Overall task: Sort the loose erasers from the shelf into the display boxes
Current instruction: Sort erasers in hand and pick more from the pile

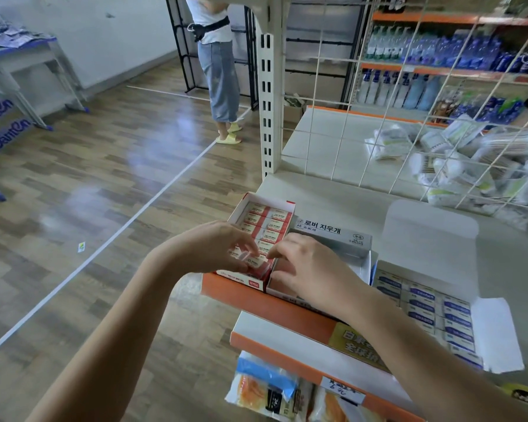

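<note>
Step in hand: I judge I am seating one loose eraser (254,261) into the near end of the red display box (258,239), which looks almost full of red-sleeved erasers in two rows.
Left hand: my left hand (218,249) comes in from the left over the box's near end; its fingers are curled and the fingertips pinch the eraser's left side.
Right hand: my right hand (302,268) sits just right of the red box, over the middle box; its fingers are bent, and the forefinger and thumb meet the same eraser at its right end. I read that as a pinch, though the contact is small.
Eraser: it is held slightly tilted above the last gap, not yet flat among its neighbours.
Other boxes: the grey display box (333,236) with Korean lettering stands between, and the blue display box (424,312), lid flap open, lies to the right on the shelf (333,193).
Next move: I think it calls for levelling the eraser, pressing it down into line, then letting go with both hands.
Risk: a skewed push could lift the neighbouring erasers.
</note>
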`<state>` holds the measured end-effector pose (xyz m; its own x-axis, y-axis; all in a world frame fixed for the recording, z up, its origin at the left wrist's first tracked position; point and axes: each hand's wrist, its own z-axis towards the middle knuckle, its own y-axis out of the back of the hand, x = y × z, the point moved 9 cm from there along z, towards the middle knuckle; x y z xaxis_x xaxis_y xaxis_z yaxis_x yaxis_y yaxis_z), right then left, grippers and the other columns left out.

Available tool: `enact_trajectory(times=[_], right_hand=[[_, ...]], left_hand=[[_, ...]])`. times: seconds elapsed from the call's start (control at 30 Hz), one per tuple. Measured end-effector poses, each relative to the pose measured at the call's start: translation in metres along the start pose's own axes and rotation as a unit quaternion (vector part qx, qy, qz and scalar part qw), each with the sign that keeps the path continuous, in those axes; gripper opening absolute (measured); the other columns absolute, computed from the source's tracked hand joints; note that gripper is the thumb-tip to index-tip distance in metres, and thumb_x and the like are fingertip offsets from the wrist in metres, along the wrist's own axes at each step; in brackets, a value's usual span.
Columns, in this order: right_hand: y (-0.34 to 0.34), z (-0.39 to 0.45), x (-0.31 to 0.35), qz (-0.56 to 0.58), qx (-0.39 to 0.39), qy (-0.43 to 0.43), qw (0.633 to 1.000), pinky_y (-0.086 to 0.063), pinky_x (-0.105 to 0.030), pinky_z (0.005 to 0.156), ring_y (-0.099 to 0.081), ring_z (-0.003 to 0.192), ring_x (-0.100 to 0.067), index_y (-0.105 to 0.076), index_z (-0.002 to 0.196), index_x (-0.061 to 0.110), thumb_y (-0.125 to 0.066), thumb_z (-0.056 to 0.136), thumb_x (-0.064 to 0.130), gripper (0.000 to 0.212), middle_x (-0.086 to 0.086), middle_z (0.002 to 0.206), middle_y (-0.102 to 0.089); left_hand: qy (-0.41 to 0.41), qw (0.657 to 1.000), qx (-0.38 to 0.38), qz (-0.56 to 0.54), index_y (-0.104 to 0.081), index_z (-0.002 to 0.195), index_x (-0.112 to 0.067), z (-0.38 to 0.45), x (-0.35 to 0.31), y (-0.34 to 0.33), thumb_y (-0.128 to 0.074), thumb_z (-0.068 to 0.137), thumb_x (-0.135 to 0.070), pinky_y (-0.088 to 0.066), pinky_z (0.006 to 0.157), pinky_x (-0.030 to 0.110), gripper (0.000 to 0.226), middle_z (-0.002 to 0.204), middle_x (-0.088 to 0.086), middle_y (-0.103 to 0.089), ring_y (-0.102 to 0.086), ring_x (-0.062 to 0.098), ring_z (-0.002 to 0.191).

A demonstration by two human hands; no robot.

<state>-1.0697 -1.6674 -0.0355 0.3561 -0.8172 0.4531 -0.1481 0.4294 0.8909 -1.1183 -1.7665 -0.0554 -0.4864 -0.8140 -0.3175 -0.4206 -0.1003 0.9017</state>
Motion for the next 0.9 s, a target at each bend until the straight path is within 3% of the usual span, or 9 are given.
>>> enact_trajectory(times=[0.17,0.3,0.4,0.6,0.77,0.9], right_hand=[[0.0,0.001,0.0,-0.002,-0.007,0.0,1.0,-0.041,-0.023,0.094,-0.047,0.114,-0.011,-0.057,0.12,0.018,-0.059,0.09,0.03,0.033,0.004,0.121,-0.053],[-0.001,0.001,-0.001,-0.002,-0.004,0.004,1.0,-0.038,-0.02,0.092,-0.046,0.114,-0.01,-0.057,0.12,0.018,-0.06,0.089,0.028,0.033,0.004,0.122,-0.052],[-0.001,0.001,-0.001,-0.001,-0.004,0.006,1.0,-0.038,-0.02,0.092,-0.047,0.113,-0.01,-0.057,0.119,0.018,-0.059,0.089,0.028,0.032,0.004,0.121,-0.051],[-0.006,0.003,-0.002,-0.02,0.004,0.009,1.0,-0.041,-0.024,0.087,-0.049,0.108,-0.015,-0.056,0.116,0.014,-0.058,0.09,0.025,0.029,0.001,0.118,-0.048],[-0.014,0.008,0.007,-0.076,0.054,0.033,0.995,-0.045,-0.034,0.09,-0.049,0.107,-0.02,-0.054,0.117,0.01,-0.054,0.089,0.022,0.03,-0.005,0.117,-0.044],[0.02,0.01,-0.003,-0.122,0.046,0.042,0.991,-0.039,-0.03,0.085,-0.049,0.108,-0.019,-0.052,0.118,0.012,-0.054,0.09,0.025,0.03,-0.003,0.116,-0.05]], left_hand=[[0.014,0.999,0.05,-0.012,-0.063,0.112,-0.034,0.005,-0.001,-0.004,-0.067,0.082,-0.04,-0.054,0.076,0.03,0.031,0.093,-0.019,-0.051,-0.055,0.006,0.085],[0.014,0.997,0.065,-0.026,-0.063,0.113,-0.034,0.004,-0.004,-0.005,-0.061,0.085,-0.043,-0.052,0.073,0.022,0.03,0.094,-0.019,-0.053,-0.054,-0.001,0.084],[0.019,0.998,0.057,-0.029,-0.066,0.108,-0.032,0.004,-0.003,-0.005,-0.059,0.089,-0.035,-0.046,0.065,0.014,0.02,0.089,-0.021,-0.056,-0.057,-0.001,0.084],[0.017,0.999,0.026,-0.012,-0.068,0.093,-0.034,0.005,-0.002,-0.008,-0.064,0.086,-0.033,-0.042,0.066,0.014,0.008,0.078,-0.023,-0.057,-0.056,-0.004,0.078],[0.037,0.998,0.056,0.012,-0.068,0.099,-0.033,0.007,-0.01,-0.006,-0.064,0.085,-0.027,-0.056,0.069,0.027,0.015,0.089,-0.02,-0.059,-0.061,0.007,0.084],[0.007,0.994,-0.017,0.109,-0.064,0.11,-0.03,0.023,-0.038,0.026,-0.061,0.087,-0.026,-0.048,0.087,0.027,0.024,0.103,-0.015,-0.063,-0.056,0.004,0.09]])
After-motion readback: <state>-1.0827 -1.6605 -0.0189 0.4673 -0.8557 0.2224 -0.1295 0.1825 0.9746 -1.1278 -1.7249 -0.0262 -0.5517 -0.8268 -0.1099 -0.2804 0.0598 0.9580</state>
